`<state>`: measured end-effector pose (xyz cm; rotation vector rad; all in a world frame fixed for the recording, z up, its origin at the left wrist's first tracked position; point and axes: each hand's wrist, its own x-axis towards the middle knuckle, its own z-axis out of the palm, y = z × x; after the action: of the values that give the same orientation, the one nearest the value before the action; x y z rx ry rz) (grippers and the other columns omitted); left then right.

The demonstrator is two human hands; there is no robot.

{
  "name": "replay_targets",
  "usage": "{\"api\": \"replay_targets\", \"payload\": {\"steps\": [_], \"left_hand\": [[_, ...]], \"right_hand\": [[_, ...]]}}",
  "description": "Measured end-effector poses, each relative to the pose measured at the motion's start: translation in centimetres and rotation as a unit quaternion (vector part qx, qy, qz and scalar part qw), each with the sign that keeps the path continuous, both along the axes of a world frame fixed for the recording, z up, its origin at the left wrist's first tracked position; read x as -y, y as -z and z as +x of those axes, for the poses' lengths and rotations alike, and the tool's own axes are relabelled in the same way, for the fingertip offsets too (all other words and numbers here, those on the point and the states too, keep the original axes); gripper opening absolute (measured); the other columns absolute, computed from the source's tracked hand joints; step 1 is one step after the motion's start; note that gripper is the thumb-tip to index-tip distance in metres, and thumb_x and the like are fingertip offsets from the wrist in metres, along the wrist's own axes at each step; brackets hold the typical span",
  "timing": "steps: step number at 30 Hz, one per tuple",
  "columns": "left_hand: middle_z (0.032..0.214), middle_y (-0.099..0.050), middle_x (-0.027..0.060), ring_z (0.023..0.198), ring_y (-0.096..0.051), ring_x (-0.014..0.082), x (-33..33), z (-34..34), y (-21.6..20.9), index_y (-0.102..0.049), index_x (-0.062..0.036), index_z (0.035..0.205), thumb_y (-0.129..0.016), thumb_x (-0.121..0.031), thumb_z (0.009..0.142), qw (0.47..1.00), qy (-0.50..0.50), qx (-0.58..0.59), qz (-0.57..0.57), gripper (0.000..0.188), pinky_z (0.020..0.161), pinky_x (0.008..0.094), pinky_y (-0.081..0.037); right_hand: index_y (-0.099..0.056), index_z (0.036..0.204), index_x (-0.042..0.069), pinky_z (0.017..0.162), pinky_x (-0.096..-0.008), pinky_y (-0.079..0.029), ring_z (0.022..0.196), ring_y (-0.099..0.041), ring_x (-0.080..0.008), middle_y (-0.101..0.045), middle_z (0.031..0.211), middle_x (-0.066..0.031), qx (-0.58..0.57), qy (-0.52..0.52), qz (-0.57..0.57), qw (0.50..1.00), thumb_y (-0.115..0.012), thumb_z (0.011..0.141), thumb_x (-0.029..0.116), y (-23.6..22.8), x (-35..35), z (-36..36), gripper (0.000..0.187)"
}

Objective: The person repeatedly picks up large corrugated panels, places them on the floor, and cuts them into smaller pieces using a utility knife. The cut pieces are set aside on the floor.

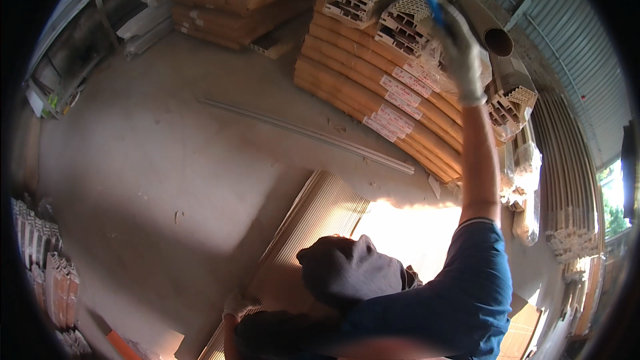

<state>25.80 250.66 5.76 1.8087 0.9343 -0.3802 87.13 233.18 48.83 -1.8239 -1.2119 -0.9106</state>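
My right arm in a blue sleeve stretches to the upper right. My right hand [463, 53], in a pale glove, is closed around a slim blue tool [433, 7]; motion blur hides its exact kind. It is over plastic-wrapped bundles of cream hollow profiles [404, 25], which lie on a stack of long brown-wrapped packages [380, 87] with white labels. Low in the view, my left hand [241, 303], also gloved, grips the edge of a long ribbed panel [320, 217]. Its fingers show only in part. A grey cloth shape [363, 270] covers some of the panel.
More brown packages [233, 0] are stacked at the far left. A thin pale strip [307, 135] lies on the grey floor [153, 160]. Cardboard tubes [499, 41] and long profiles [567, 167] line the right side. Further profile bundles [60, 287] stand at the left edge.
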Motion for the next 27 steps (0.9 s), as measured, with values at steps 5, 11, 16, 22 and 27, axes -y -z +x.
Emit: {"api": "replay_targets", "payload": {"steps": [5, 11, 16, 22, 27], "left_hand": [[0.108, -0.063, 0.0204, 0.103, -0.060, 0.0331, 0.3, 1.0, -1.3, -0.055, -0.0002, 0.120, -0.086, -0.029, 0.053, 0.999, 0.034, -0.012, 0.028, 0.078, 0.089, 0.0386, -0.047], [0.107, -0.064, 0.0185, 0.099, -0.061, 0.0299, 0.9, -1.5, -2.5, -0.059, 0.0001, 0.116, -0.084, -0.025, 0.056, 0.998, 0.042, -0.002, 0.051, 0.070, 0.088, 0.0381, -0.047], [0.106, -0.065, 0.0168, 0.097, -0.062, 0.0266, -0.1, -0.9, -1.4, -0.060, 0.0001, 0.114, -0.082, -0.021, 0.059, 0.996, 0.063, -0.055, 0.007, 0.063, 0.086, 0.0374, -0.048], [0.091, -0.067, 0.0170, 0.091, -0.064, 0.0313, 1.7, -0.1, -1.2, -0.071, -0.0083, 0.085, -0.070, -0.036, 0.064, 0.972, 0.089, -0.143, 0.164, 0.035, 0.081, 0.0415, -0.050], [0.081, -0.068, 0.0097, 0.082, -0.066, 0.0290, 5.0, -1.0, -3.6, -0.071, -0.0119, 0.077, -0.064, -0.030, 0.069, 0.975, 0.058, -0.086, 0.197, 0.021, 0.077, 0.0413, -0.050]], "right_hand": [[-0.058, 0.123, 0.028, 0.085, -0.0402, -0.047, 0.100, -0.061, -0.0324, -0.065, 0.107, -0.0120, -0.014, 0.214, -0.104, 0.971, -0.063, 0.081, 0.031, -6.2, 2.1, 11.2, 0.042], [-0.055, 0.125, 0.021, 0.093, -0.0418, -0.045, 0.112, -0.055, -0.0302, -0.058, 0.124, -0.0078, 0.041, 0.390, -0.299, 0.870, -0.057, 0.083, 0.032, -4.6, 3.0, 16.1, 0.043], [-0.061, 0.118, 0.015, 0.087, -0.0414, -0.046, 0.104, -0.058, -0.0326, -0.063, 0.108, -0.0146, 0.268, 0.132, -0.194, 0.935, -0.059, 0.088, 0.039, -1.0, -2.7, 7.3, 0.038], [-0.044, 0.133, 0.018, 0.097, -0.0468, -0.037, 0.122, -0.040, -0.0318, -0.040, 0.132, -0.0124, 0.035, -0.199, -0.496, 0.845, -0.071, 0.072, 0.048, 20.7, -15.3, -13.5, 0.073], [-0.046, 0.133, 0.021, 0.093, -0.0455, -0.046, 0.118, -0.052, -0.0305, -0.055, 0.127, -0.0087, 0.066, -0.411, -0.822, 0.388, -0.074, 0.071, 0.040, 31.1, -15.4, -30.8, 0.070]]}}
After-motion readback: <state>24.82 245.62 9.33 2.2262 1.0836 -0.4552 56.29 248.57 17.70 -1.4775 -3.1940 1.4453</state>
